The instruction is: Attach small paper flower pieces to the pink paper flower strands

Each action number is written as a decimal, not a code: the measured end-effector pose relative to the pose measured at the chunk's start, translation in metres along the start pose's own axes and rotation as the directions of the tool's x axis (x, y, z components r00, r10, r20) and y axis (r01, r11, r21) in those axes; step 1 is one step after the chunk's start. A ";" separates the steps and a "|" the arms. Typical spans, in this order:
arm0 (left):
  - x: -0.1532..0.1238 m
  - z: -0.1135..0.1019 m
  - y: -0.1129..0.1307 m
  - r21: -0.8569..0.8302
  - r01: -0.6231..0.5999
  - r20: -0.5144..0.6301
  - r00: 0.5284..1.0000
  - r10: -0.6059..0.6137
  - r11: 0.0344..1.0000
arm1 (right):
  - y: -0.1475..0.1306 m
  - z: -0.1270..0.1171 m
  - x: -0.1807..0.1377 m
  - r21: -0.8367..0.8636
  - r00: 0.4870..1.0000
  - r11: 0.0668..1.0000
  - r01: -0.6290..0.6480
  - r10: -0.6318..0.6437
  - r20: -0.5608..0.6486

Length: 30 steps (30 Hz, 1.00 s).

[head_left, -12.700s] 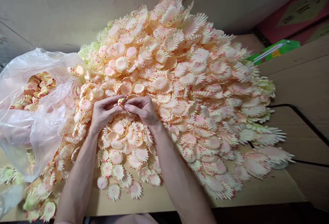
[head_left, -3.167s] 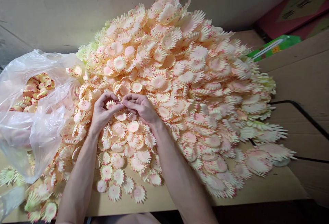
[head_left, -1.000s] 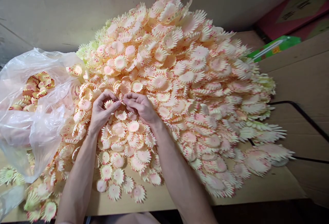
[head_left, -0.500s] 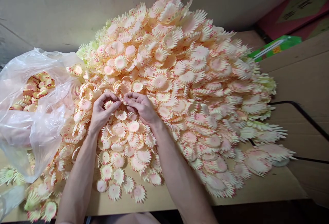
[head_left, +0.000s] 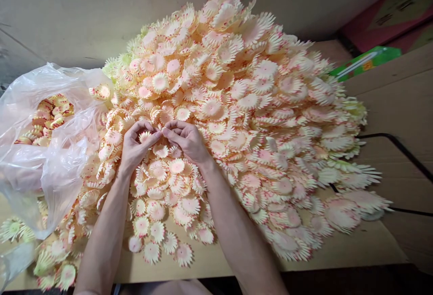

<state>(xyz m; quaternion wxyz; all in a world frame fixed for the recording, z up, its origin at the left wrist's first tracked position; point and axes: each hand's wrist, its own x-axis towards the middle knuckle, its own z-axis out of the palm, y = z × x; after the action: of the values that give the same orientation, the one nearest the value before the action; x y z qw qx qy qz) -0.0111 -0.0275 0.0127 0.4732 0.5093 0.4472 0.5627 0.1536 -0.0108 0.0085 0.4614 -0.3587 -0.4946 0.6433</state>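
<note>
My left hand (head_left: 139, 147) and my right hand (head_left: 186, 140) meet fingertip to fingertip over a big heap of artificial flower petal pieces (head_left: 248, 101), cream with pink-red tips. Each thumb presses against its fingers in a pinch. Whatever lies between the fingertips is too small and covered to name. One cream petal piece (head_left: 145, 137) shows in the curve of my left hand; whether it is held or lies behind is unclear. Below the hands, smaller round petal pieces (head_left: 177, 166) spread toward the table's front edge.
At left, a translucent plastic bag (head_left: 64, 164) contains more red-edged petal pieces (head_left: 54, 114). The heap lies on a light tabletop (head_left: 209, 263) against a pale wall (head_left: 67, 15). Cardboard (head_left: 402, 105), a black rod (head_left: 402, 150) and a green packet (head_left: 372, 62) are at right.
The fingertips have drawn closer together, and the small pale bit seen between them earlier is now mostly covered. The whole view has shifted slightly.
</note>
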 end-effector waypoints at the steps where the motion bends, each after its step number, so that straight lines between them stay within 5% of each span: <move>1: 0.000 0.000 0.000 0.010 -0.010 0.004 1.000 0.010 1.000 | 0.000 0.000 0.000 0.000 1.000 1.000 0.000 0.000 -0.004; 30: -0.002 0.000 0.002 -0.017 0.013 0.026 1.000 -0.013 1.000 | -0.003 0.001 -0.001 0.043 0.999 0.998 -0.038 0.038 0.005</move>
<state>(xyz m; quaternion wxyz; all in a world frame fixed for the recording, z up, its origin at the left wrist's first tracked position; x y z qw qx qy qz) -0.0113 -0.0295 0.0141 0.4871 0.5095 0.4394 0.5569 0.1542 -0.0118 0.0119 0.4556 -0.3565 -0.4746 0.6634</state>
